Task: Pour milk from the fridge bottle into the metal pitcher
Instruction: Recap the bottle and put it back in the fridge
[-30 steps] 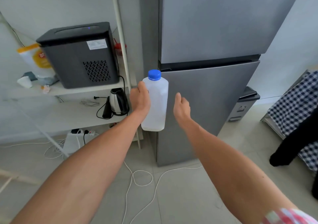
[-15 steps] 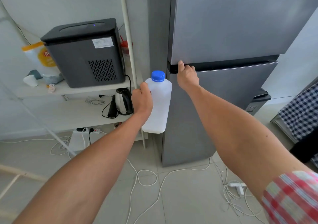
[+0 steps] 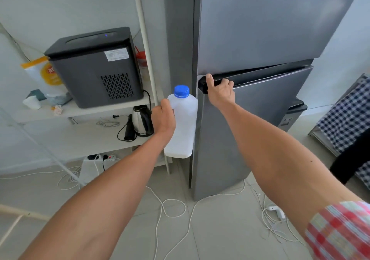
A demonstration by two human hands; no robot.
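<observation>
My left hand (image 3: 163, 117) grips a white plastic milk bottle (image 3: 183, 127) with a blue cap (image 3: 181, 91), held upright just left of the grey fridge (image 3: 250, 29). My right hand (image 3: 219, 91) hooks its fingers over the top edge of the lower fridge door (image 3: 250, 123), at its left corner. That door stands slightly ajar, with a dark gap showing under the upper door. No metal pitcher is in view.
A white shelf unit (image 3: 84, 111) on the left holds a black ice maker (image 3: 96, 67), a bag, a cup and a steel kettle (image 3: 141, 120). White cables (image 3: 172, 209) and a power strip lie on the tiled floor. A checked cloth (image 3: 346, 119) hangs at the right.
My right hand rose from beside the bottle to the lower door's top edge and gripped it. The door has now come slightly away from the fridge. The bottle stayed in my left hand.
</observation>
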